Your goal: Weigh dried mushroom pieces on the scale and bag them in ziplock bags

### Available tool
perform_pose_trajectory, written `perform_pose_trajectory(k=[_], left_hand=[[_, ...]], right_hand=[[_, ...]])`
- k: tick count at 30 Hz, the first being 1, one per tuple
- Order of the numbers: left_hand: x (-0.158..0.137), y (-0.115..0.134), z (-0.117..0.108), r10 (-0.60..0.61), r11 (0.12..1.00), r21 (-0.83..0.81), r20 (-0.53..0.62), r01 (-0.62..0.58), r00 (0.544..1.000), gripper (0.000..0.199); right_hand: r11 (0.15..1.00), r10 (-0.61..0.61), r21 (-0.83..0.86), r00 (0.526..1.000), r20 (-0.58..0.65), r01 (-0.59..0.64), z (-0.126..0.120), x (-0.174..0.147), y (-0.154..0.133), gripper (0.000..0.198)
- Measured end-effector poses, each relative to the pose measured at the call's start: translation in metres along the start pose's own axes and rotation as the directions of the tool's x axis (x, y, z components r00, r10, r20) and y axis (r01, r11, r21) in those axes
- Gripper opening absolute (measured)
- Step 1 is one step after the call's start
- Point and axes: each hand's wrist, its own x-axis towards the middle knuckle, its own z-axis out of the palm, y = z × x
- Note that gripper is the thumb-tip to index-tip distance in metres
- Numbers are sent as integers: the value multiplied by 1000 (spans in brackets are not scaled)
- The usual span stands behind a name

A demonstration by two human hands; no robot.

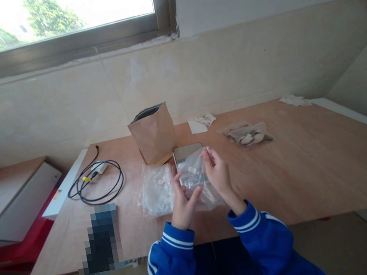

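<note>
A clear plastic bag (207,197) with a small white label is held up between my hands, low over the table. My right hand (219,173) is closed, pinching the bag's upper right edge. At the bag's left side, my left hand (182,206) grips it between thumb and fingers, the thumb lying across the front. A stack of similar clear bags (157,193) lies just left of my left hand. Behind the held bag, a phone-like flat object (185,150) with a light rim is partly covered.
A brown paper pouch (154,135) stands with its top open near the wall. Filled clear bags (251,134) lie right, crumpled tissue (206,120) at the back. Left are a coiled black cable (104,200), a white adapter (100,167) and a blurred dark device (100,240) at the table edge.
</note>
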Motion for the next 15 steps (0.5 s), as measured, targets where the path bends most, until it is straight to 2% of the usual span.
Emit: perform_pose_trajectory(k=[3, 6, 9, 10, 12, 15], left_hand=[[-1, 5, -4, -31, 993, 111, -36, 35, 999, 75], [3, 18, -21, -11, 973, 229, -53, 23, 999, 71], [6, 36, -48, 36, 943, 333, -101, 0, 994, 68], [7, 41, -58, 55, 934, 358, -123, -8, 991, 70], [9, 48, -81, 90, 902, 431, -165, -10, 982, 70], [12, 47, -113, 161, 805, 593, -195, -14, 968, 66]], right_hand=[[998, -2, -66, 994, 111, 10, -1, 2, 8, 43], [990, -17, -131, 978, 206, 45, -9, 9, 19, 42], [965, -54, -247, 989, 140, 88, -24, 27, 42, 42], [939, -90, -325, 992, 86, 114, -30, 35, 52, 40], [824, -168, -549, 986, 3, 142, -44, 52, 74, 33], [640, -157, -767, 984, -86, 35, -65, 72, 107, 48]])
